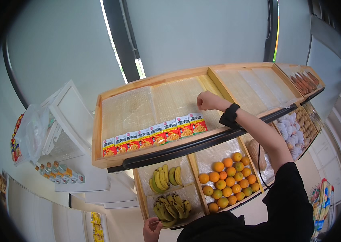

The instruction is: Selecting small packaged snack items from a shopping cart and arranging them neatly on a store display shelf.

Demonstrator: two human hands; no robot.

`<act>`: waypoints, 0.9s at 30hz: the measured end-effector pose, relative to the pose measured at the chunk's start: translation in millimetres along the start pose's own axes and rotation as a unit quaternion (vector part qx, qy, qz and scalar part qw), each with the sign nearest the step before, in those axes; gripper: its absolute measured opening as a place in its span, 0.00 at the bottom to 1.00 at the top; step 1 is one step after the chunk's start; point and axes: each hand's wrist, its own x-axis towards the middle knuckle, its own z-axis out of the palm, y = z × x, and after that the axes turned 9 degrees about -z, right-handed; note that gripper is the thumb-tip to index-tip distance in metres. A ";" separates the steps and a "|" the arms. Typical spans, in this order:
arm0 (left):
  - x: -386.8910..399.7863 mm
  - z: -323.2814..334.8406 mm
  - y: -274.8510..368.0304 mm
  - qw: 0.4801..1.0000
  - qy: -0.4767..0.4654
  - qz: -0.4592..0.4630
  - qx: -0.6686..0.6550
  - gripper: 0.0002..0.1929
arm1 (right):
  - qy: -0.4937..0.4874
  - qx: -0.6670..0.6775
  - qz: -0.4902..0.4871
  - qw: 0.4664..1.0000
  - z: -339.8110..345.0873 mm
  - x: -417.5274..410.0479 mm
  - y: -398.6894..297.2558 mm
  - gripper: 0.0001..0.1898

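Note:
My right hand (pixel 208 100), with a black band on the wrist, is over the upper wooden display tray (pixel 155 77). Its fingers curl downward, and no object shows in it. Just below it, red, white and yellow snack packets (pixel 156 135) stand in a row along the tray's front edge. My left hand (pixel 152 229) is low in the view beside the ripe bananas (pixel 172 207). Its thumb and fingers are bent close together; a thin edge shows by them, but whether they grip it is unclear.
A black rail (pixel 182 148) runs along the upper tray's front. Below sit greener bananas (pixel 161 178), oranges (pixel 230 178), a squash (pixel 256 154) and foam-wrapped fruit (pixel 290 133). Carrots (pixel 304 82) lie far right. Bottles (pixel 60 173) and a plastic bag (pixel 31 133) are left.

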 end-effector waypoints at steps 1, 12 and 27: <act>0.4 -0.4 -1.0 1.000 -0.004 0.005 -0.003 0.15 | -0.001 0.000 0.002 1.000 -3.2 -6.4 -6.6 0.05; 5.6 6.7 -9.9 0.998 -0.060 -0.018 -0.004 0.15 | 0.114 0.064 -0.162 0.978 15.8 -151.7 -136.1 0.05; 36.9 67.4 41.7 0.974 -0.195 -0.070 0.096 0.12 | 0.305 0.059 -0.319 0.895 -4.4 -260.0 -223.4 0.11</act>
